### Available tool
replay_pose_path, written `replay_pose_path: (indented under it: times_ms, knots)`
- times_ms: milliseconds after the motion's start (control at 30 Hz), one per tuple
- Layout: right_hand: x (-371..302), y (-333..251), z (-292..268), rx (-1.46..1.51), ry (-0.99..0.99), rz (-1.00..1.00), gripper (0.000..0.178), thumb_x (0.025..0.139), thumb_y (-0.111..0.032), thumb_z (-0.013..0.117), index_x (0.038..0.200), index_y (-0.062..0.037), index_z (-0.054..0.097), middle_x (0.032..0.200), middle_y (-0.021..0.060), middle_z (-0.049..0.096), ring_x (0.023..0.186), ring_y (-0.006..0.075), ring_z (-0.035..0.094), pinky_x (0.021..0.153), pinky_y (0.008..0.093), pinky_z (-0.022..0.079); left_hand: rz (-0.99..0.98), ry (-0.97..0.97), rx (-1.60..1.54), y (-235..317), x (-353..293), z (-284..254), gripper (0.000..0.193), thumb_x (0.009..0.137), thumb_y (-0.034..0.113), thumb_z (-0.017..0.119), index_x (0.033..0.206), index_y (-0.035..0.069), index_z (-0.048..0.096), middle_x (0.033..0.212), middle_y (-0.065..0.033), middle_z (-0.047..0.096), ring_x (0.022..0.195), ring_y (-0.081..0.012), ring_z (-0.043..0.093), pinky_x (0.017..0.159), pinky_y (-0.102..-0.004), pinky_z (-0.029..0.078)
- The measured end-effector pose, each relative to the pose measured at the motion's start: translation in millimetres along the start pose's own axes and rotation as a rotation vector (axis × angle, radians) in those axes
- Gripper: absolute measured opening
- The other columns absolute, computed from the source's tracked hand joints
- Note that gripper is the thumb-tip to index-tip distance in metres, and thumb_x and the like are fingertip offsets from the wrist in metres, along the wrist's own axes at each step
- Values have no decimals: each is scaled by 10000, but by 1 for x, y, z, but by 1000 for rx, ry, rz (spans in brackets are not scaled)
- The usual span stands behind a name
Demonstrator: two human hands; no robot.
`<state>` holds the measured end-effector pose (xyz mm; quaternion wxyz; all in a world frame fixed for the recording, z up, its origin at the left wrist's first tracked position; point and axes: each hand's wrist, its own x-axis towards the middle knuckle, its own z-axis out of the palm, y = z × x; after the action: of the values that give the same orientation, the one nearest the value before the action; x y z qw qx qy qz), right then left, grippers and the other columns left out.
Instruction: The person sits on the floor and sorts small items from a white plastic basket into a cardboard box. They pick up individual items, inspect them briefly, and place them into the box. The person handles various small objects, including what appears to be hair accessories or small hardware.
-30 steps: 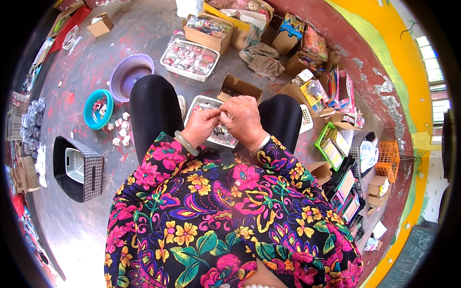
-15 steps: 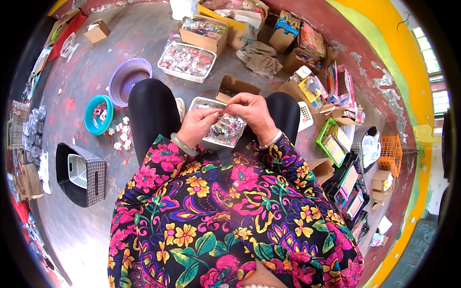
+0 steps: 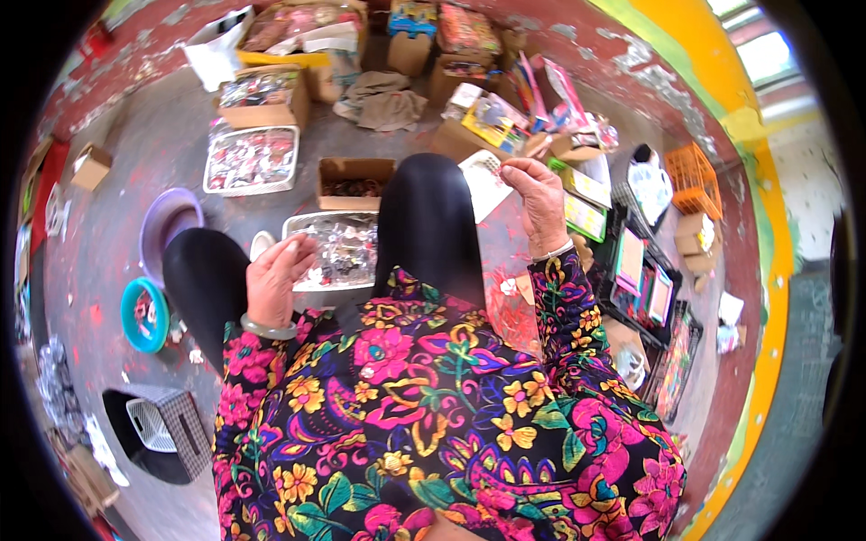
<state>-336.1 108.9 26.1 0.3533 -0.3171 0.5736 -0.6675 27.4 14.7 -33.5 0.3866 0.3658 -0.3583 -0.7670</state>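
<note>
Left hand point(image 3: 275, 279) hovering, fingers loosely curled, empty, beside tray point(image 3: 336, 248); right hand point(image 3: 538, 194) raised, fingers pinching something tiny, lifted for inspecting.

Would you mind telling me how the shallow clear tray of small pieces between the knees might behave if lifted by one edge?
The clear tray looks thin-walled, so it would probably flex. It is heaped with loose small pieces, so tilting likely spills them. The left hand sits at its near edge.

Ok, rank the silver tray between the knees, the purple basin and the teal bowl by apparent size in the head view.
1. Silver tray, partly hidden by the left hand
2. Purple basin, close to the tray, so unsure
3. Teal bowl, smallest
</note>
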Motion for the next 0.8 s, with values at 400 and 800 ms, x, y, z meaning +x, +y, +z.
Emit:
replay_pose_path:
  times_ms: [400,800]
  knots:
    - [-77,161,-153,-800,174,237,240,790,-221,569,864,-20,677,789,86,669,748,136,615,705,268,466,-23,-24,16,0,-1,2,251,905,101,515,1072,-79,567,987,-166,624,914,-221,618,802,-307,512]
    - [-94,205,-178,-575,22,668,512,784,-130,618,1265,-170,447,1093,136,588,980,268,586,816,393,470,-33,-3,28,-2,1,-2,241,899,91,520,1060,-81,570,995,-175,623,926,-226,618,811,-295,508]
